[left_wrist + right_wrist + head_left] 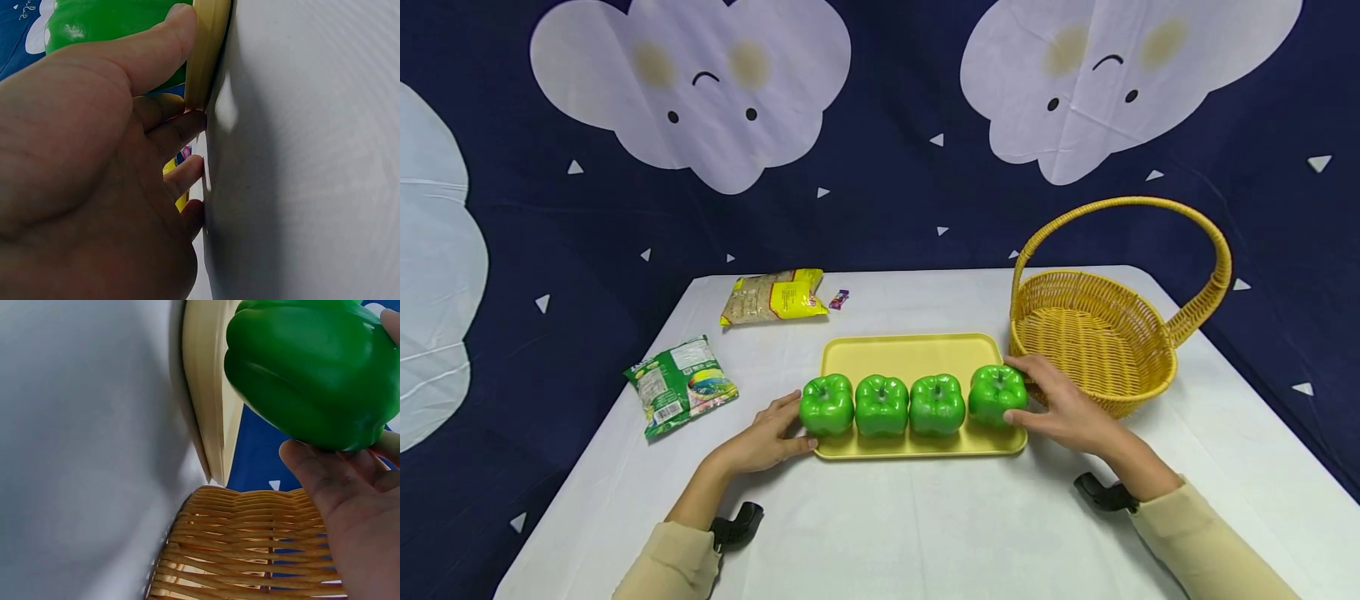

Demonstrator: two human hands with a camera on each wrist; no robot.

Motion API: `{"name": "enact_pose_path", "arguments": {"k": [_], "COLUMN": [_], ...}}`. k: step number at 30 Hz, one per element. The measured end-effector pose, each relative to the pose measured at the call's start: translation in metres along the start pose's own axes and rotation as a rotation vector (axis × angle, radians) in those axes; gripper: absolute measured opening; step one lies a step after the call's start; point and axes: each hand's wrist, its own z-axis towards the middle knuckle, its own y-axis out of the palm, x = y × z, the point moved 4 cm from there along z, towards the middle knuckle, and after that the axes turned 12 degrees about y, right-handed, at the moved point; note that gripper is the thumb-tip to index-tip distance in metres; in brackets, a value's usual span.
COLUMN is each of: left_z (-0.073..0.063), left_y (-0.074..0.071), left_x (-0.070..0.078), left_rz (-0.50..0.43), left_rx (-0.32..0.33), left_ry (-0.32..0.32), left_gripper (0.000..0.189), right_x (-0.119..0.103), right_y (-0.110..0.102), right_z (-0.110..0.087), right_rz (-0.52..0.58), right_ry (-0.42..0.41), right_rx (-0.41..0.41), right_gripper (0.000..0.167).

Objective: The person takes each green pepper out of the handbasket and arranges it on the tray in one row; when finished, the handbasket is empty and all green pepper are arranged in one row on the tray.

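Note:
Several glossy green bell peppers (882,405) stand in a row on a pale yellow rectangular tray (895,350). At the row's right end, my right hand (1063,408) holds the last bell pepper (312,369), thumb in front and fingers behind. That pepper overlaps the tray's right end in the head view. My left hand (763,437) rests at the tray's left end, beside the leftmost pepper (827,405). In the left wrist view its thumb (165,47) lies against the tray rim (206,50), with the other fingers loosely bent close to the rim and tabletop.
A yellow wicker basket (1150,354) with a tall handle stands right of the tray, close behind my right hand. A green snack packet (681,387) lies at left. Farther back are a yellow-and-clear bag (771,297) and a small purple wrapped piece (839,299) on the white tablecloth (910,525).

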Motion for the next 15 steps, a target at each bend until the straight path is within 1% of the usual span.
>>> {"name": "enact_pose_path", "arguments": {"k": [10, 15], "left_z": [-0.0004, 0.0001], "left_y": [-0.0002, -0.0005], "left_x": [0.0005, 0.0001], "left_rz": [-0.002, 0.001], "left_rx": [-0.004, -0.002], "left_ry": [-0.007, -0.015], "left_gripper": [0.072, 0.072], "right_x": [0.0022, 0.0000], "right_y": [0.0053, 0.0044], "right_z": [0.0008, 0.0012], "right_rz": [-0.009, -0.008], "right_ry": [0.025, -0.008], "right_rx": [-0.041, -0.054], "right_gripper": [0.073, 0.071]}}
